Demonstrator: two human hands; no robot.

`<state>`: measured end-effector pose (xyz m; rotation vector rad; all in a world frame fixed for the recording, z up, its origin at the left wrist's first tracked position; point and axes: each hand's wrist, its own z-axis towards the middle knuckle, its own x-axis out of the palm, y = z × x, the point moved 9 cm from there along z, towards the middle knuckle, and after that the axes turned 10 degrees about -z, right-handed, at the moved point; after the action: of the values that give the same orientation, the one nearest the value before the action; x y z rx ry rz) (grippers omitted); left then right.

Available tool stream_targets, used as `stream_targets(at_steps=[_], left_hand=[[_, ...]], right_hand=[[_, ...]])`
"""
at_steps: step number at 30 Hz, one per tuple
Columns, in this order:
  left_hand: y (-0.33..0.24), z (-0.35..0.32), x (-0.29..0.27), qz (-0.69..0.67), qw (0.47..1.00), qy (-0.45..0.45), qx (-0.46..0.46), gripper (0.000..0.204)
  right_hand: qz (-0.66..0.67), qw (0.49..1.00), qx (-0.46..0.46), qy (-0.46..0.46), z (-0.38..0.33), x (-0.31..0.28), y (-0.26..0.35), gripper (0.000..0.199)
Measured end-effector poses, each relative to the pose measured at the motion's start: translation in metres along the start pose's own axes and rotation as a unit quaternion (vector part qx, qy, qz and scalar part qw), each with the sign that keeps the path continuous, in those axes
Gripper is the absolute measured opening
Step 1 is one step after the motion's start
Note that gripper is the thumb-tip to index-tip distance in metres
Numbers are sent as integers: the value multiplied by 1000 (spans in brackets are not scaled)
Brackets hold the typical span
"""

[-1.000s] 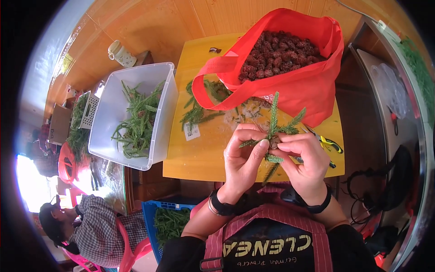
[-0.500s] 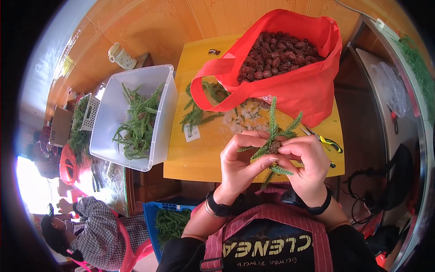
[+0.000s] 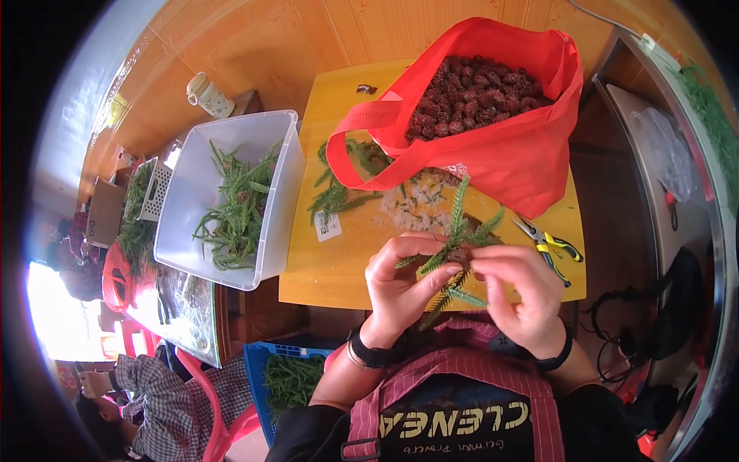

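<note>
Between thumb and fingers my left hand (image 3: 396,281) grips a green pine sprig (image 3: 457,208) with several needled branches. At the middle of the sprig sits a small brown pine cone (image 3: 460,256). My right hand (image 3: 527,289) is closed, its fingertips pinching at the right side of the cone; the exact contact is partly hidden. Both hands are above the near edge of the yellow table (image 3: 346,269). Yellow-and-black pliers (image 3: 556,245) lie with jaws apart to the right of my right hand.
A red bag (image 3: 508,162) full of pine cones (image 3: 477,92) stands at the table's back. To the left is a clear plastic bin (image 3: 181,196) holding green sprigs. A blue crate (image 3: 258,385) with greenery is below it. Another person (image 3: 165,408) sits at the lower left.
My right hand has shifted slightly right and down, uncovering more of the cone. The sprig has tilted a little. The other person has leaned lower.
</note>
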<state>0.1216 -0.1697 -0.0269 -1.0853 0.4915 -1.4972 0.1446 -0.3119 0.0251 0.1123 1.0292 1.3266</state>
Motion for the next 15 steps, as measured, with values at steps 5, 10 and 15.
stream_targets(at_steps=[5, 10, 15], left_hand=[[-3, 4, 5, 35, 997, 67, 7, 28], [-9, 4, 26, 55, 982, 183, 3, 25], [-6, 2, 31, 38, 975, 217, -34, 26]], right_hand=[[-134, 986, -97, 3, 23, -21, 14, 28], [-158, 967, -110, 164, 38, -1, 6, 44], [45, 958, -29, 282, 35, 19, -20, 48]])
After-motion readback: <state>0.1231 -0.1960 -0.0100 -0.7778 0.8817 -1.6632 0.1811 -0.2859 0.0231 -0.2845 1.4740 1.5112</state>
